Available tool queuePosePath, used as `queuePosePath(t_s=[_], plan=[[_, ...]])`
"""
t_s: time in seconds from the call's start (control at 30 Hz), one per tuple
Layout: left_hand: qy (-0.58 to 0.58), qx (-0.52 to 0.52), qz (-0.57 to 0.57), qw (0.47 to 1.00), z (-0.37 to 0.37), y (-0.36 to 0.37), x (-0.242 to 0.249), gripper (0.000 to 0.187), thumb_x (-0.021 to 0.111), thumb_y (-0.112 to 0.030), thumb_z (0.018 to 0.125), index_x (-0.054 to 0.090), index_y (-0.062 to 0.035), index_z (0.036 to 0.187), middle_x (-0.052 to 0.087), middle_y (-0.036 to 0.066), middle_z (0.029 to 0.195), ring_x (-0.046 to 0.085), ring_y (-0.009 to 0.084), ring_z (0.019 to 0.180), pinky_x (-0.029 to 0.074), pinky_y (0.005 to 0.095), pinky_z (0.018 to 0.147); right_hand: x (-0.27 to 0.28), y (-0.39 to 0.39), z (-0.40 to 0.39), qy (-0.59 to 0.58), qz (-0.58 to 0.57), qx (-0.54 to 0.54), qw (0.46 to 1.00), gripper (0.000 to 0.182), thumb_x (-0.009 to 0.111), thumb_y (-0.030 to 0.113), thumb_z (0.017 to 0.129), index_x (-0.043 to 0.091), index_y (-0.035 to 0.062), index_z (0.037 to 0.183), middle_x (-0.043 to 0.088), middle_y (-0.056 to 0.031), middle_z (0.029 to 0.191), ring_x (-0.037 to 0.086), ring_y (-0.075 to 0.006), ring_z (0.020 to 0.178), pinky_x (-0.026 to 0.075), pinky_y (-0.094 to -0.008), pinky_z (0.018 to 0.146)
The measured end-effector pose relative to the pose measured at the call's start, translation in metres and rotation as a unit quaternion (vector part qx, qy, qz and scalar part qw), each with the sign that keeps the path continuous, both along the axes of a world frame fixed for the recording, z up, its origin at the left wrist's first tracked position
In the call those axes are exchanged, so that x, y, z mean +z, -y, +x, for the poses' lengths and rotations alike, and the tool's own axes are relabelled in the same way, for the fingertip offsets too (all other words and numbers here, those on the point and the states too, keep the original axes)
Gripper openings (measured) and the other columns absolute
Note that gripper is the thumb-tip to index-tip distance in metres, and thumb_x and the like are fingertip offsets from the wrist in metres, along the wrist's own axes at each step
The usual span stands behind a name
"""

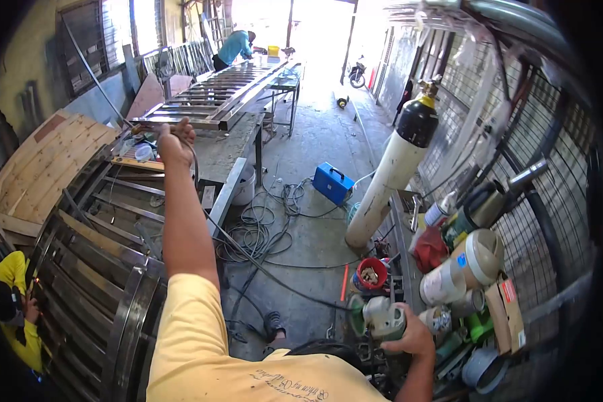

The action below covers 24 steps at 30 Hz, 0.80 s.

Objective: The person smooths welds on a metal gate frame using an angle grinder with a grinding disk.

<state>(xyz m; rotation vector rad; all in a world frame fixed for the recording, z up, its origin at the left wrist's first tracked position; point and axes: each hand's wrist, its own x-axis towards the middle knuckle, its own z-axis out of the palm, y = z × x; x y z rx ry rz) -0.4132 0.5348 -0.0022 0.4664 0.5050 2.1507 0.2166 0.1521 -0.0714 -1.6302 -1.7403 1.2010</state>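
Note:
My left hand (177, 142) is raised at arm's length, fingers curled around a dark cord (195, 159). That cord drops past the bench edge and crosses the floor toward a grey-green machine (384, 316) that looks like a bench grinder. At lower right, my right hand (414, 333) curves around the machine's right end. Part of its grip is hidden. Beyond my left hand, a metal frame with slats (214, 94) lies on a workbench (238, 151).
Left, a person in yellow (17, 321) works beside a curved metal frame (80, 288); another (234, 47) bends over the far bench. Coiled cables (258, 231) and a blue machine (333, 183) lie on the floor. A gas cylinder (388, 181), red bucket (370, 273) and containers (442, 281) stand right.

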Motion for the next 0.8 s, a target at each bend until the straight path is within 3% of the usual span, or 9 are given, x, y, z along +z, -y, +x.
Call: queuePosePath(t_s=[0.07, 0.13, 0.27, 0.47, 0.57, 0.63, 0.67, 0.7, 0.8], plan=[[0.031, -0.015, -0.063, 0.997, -0.003, -0.043, -0.002, 0.028, 0.037, -0.035, 0.108, 0.045, -0.0104, 0.097, 0.072, 0.022, 0.092, 0.066, 0.0296, 0.068, 0.053, 0.0396, 0.059, -0.003, -0.047, -0.006, 0.022, -0.034, 0.094, 0.995, 0.104, 0.096, 0.026, 0.051, 0.044, 0.0059, 0.14, 0.062, -0.0092, 0.118, 0.058, -0.0183, 0.111, 0.045, -0.0338, 0.1], [-0.073, -0.099, -0.05, 0.991, -0.051, -0.11, -0.022, 0.024, 0.039, -0.03, 0.108, 0.05, -0.0111, 0.099, 0.073, 0.021, 0.094, 0.066, 0.024, 0.067, 0.051, 0.0335, 0.055, -0.014, -0.088, -0.011, -0.01, -0.064, 0.146, 0.987, 0.104, 0.096, 0.025, 0.052, 0.044, 0.0046, 0.14, 0.062, -0.0081, 0.12, 0.058, -0.018, 0.112, 0.045, -0.0335, 0.1], [-0.171, -0.087, -0.094, 0.977, -0.054, -0.144, -0.015, 0.023, 0.044, -0.031, 0.106, 0.05, -0.011, 0.096, 0.072, 0.023, 0.094, 0.052, 0.0163, 0.057, 0.042, 0.0288, 0.049, -0.067, -0.152, -0.009, -0.327, -0.163, 0.087, 0.927, 0.107, 0.095, 0.024, 0.056, 0.039, 0.0014, 0.144, 0.056, -0.0097, 0.131, 0.056, -0.0203, 0.118, 0.042, -0.0362, 0.105], [-0.193, -0.027, -0.22, 0.956, -0.112, -0.177, -0.073, 0.024, 0.042, -0.034, 0.106, 0.048, -0.0154, 0.092, 0.072, 0.015, 0.085, 0.047, 0.0133, 0.049, 0.037, 0.0279, 0.043, -0.084, -0.22, -0.024, -0.482, -0.045, 0.079, 0.871, 0.102, 0.092, 0.037, 0.061, 0.042, -0.0001, 0.141, 0.06, -0.0119, 0.123, 0.061, -0.0229, 0.11, 0.043, -0.0426, 0.104], [-0.203, -0.013, -0.229, 0.952, -0.125, -0.173, -0.063, 0.024, 0.046, -0.032, 0.103, 0.05, -0.015, 0.086, 0.068, 0.01, 0.076, 0.046, 0.0112, 0.048, 0.033, 0.0244, 0.038, -0.08, -0.268, -0.017, -0.538, 0.007, 0.093, 0.838, 0.1, 0.091, 0.04, 0.062, 0.044, -0.0007, 0.139, 0.061, -0.0127, 0.12, 0.062, -0.0237, 0.106, 0.044, -0.0436, 0.102], [-0.362, -0.102, -0.278, 0.884, -0.103, -0.168, -0.048, 0.022, 0.052, -0.024, 0.097, 0.051, -0.0123, 0.078, 0.055, 0.002, 0.066, 0.047, 0.0096, 0.05, 0.033, 0.0244, 0.039, -0.079, -0.307, -0.011, -0.572, 0.044, 0.111, 0.812, 0.098, 0.09, 0.042, 0.062, 0.045, -0.001, 0.138, 0.061, -0.0132, 0.119, 0.063, -0.0242, 0.104, 0.045, -0.0444, 0.101], [-0.523, -0.134, -0.18, 0.822, -0.079, -0.165, -0.044, 0.013, 0.06, -0.012, 0.085, 0.052, -0.01, 0.075, 0.051, 0.0, 0.065, 0.049, 0.0115, 0.053, 0.035, 0.0255, 0.042, -0.078, -0.33, -0.007, -0.588, 0.06, 0.123, 0.797, 0.097, 0.09, 0.043, 0.063, 0.046, -0.0012, 0.137, 0.062, -0.0134, 0.118, 0.063, -0.0244, 0.102, 0.045, -0.0447, 0.1], [-0.698, -0.06, -0.134, 0.701, -0.044, -0.162, -0.039, 0.013, 0.058, -0.016, 0.088, 0.056, -0.0116, 0.077, 0.049, -0.001, 0.066, 0.052, 0.0081, 0.054, 0.034, 0.0223, 0.043, -0.077, -0.355, -0.002, -0.6, 0.077, 0.136, 0.785, 0.096, 0.089, 0.044, 0.063, 0.046, -0.0014, 0.136, 0.062, -0.0137, 0.117, 0.064, -0.0247, 0.101, 0.046, -0.0451, 0.099], [-0.803, -0.238, 0.052, 0.543, 0.072, -0.166, -0.019, 0.02, 0.068, -0.015, 0.081, 0.061, -0.0045, 0.097, 0.056, 0.005, 0.083, 0.058, 0.0127, 0.064, 0.05, 0.0302, 0.055, -0.075, -0.441, 0.007, -0.633, 0.105, 0.18, 0.745, 0.095, 0.088, 0.048, 0.064, 0.048, -0.0019, 0.134, 0.063, -0.0144, 0.114, 0.065, -0.0254, 0.097, 0.047, -0.0461, 0.097]])
